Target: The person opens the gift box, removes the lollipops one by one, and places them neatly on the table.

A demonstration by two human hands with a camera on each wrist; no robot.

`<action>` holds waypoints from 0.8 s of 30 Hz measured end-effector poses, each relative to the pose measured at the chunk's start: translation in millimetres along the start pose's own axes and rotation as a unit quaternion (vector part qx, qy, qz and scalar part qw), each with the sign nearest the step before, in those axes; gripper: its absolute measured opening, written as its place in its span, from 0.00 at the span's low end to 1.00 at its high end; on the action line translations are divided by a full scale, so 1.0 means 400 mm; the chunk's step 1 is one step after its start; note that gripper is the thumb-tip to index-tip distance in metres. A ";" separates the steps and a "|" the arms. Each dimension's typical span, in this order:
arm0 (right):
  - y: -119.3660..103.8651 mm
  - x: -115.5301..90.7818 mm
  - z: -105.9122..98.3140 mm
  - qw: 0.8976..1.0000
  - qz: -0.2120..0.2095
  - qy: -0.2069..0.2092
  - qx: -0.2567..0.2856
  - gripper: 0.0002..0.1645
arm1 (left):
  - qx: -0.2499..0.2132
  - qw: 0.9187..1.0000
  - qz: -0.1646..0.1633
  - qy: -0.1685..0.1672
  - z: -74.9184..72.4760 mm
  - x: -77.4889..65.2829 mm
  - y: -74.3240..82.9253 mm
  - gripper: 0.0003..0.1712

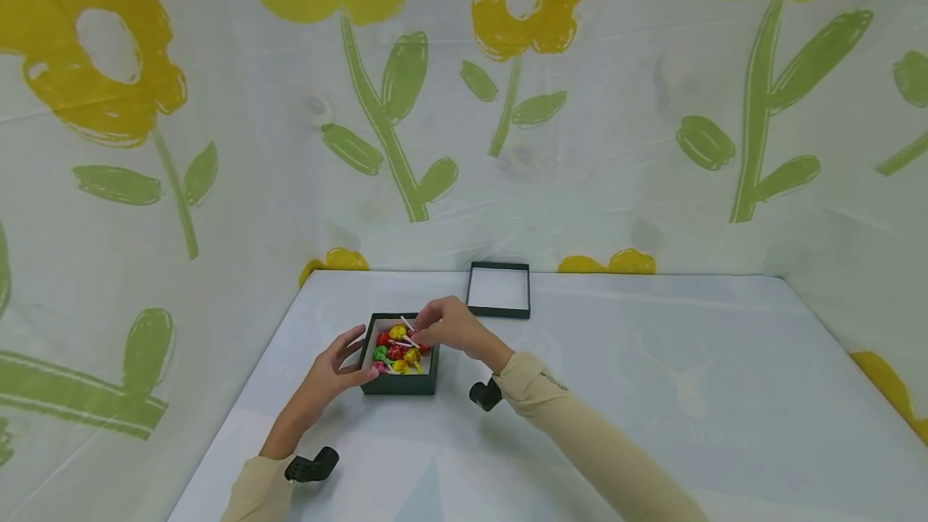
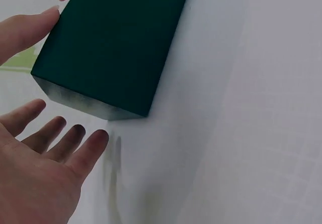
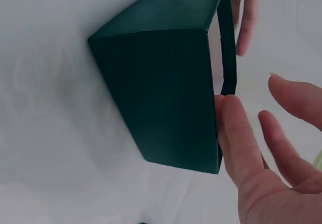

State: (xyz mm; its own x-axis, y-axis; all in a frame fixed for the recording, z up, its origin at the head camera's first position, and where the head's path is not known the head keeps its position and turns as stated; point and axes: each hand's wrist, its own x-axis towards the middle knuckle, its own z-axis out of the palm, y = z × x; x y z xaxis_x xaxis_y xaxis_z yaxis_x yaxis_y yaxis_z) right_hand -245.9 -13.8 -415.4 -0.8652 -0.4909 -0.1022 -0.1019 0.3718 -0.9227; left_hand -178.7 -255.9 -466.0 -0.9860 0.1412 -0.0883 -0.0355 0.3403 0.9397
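A dark green box (image 1: 399, 385) without its lid stands on the table, holding lollipops (image 1: 397, 351) in red, yellow, green and pink wrappers with white sticks. My left hand (image 1: 335, 369) is at the box's left side. Its thumb touches the near left corner of the rim, while the other fingers spread beside the wall, as the left wrist view shows. Over the far right part of the box is my right hand (image 1: 455, 330). In the right wrist view its thumb and index finger stand apart with nothing seen between them, and other fingers reach over the rim.
Behind the box lies a shallow lid (image 1: 499, 288), dark-edged and white inside, near the back edge of the white table (image 1: 652, 393). A white curtain (image 1: 616, 184) with yellow flowers and green stems hangs behind and at the sides. Black wrist cameras (image 1: 312, 466) are worn on both wrists.
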 end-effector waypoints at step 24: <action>-0.039 0.064 0.125 0.979 0.093 -0.011 -0.180 0.16 | -0.055 0.995 -0.076 0.015 0.014 0.007 -0.037 0.42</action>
State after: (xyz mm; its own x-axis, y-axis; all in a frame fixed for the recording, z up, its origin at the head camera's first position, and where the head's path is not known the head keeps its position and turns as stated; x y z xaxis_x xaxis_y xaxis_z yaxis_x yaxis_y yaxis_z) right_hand -241.9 -71.7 -422.2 -0.8748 -0.4035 -0.2680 -0.1129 0.7078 -0.6973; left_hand -180.1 -255.1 -482.0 -0.9722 0.0674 -0.2243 -0.2009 0.2521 0.9466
